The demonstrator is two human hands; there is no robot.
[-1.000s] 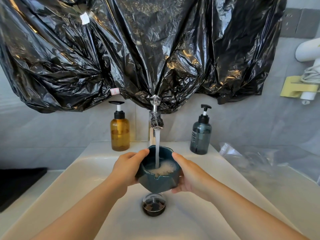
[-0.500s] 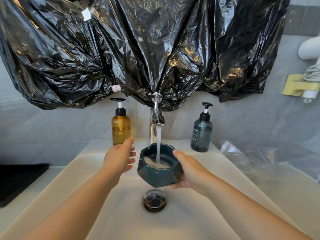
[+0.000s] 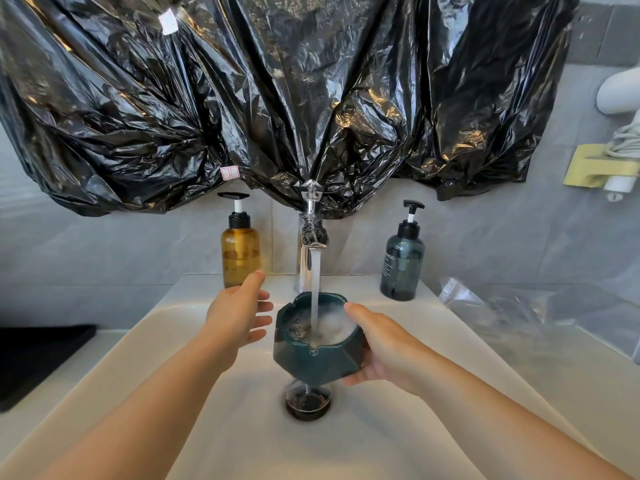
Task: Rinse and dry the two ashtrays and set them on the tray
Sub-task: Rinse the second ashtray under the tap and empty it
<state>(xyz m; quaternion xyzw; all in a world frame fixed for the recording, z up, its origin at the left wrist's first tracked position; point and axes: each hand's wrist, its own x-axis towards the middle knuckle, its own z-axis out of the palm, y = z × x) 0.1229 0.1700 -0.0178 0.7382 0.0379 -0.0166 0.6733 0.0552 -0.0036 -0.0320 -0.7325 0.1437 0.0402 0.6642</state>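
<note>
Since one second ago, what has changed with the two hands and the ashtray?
The left hand let go of the teal ashtray and moved away to the left, fingers open, holding nothing. The right hand still holds the ashtray, now alone, under the tap, which is still running.

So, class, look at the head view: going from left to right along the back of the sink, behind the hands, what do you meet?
Amber pump bottle → tap, with water running → dark pump bottle → crumpled clear plastic on the counter beside the sink.
</note>
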